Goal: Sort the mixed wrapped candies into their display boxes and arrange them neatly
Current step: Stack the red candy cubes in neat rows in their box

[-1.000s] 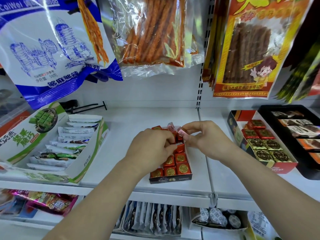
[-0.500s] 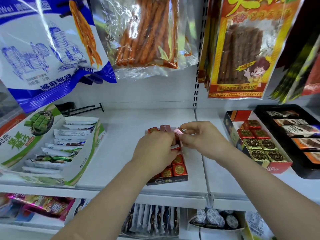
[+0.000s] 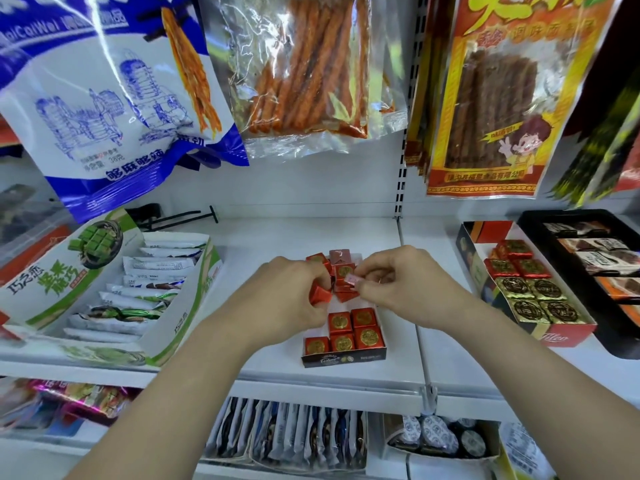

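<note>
Two bare forearms show from the bottom edge of the view, each ending in a bare hand. The left forearm (image 3: 180, 393) and the right forearm (image 3: 519, 362) are slim and smooth, uncovered along all of the length that shows. The left hand (image 3: 287, 296) shows its back and knuckles, and the right hand (image 3: 405, 282) likewise. A small reddish speck sits on one right finger; whether it is a ring cannot be told.

Both my forearms slant up from the bottom edge to mid-frame. My left hand (image 3: 287, 299) curls round a red candy (image 3: 320, 294); my right hand (image 3: 405, 282) pinches a pink candy (image 3: 353, 280).
</note>
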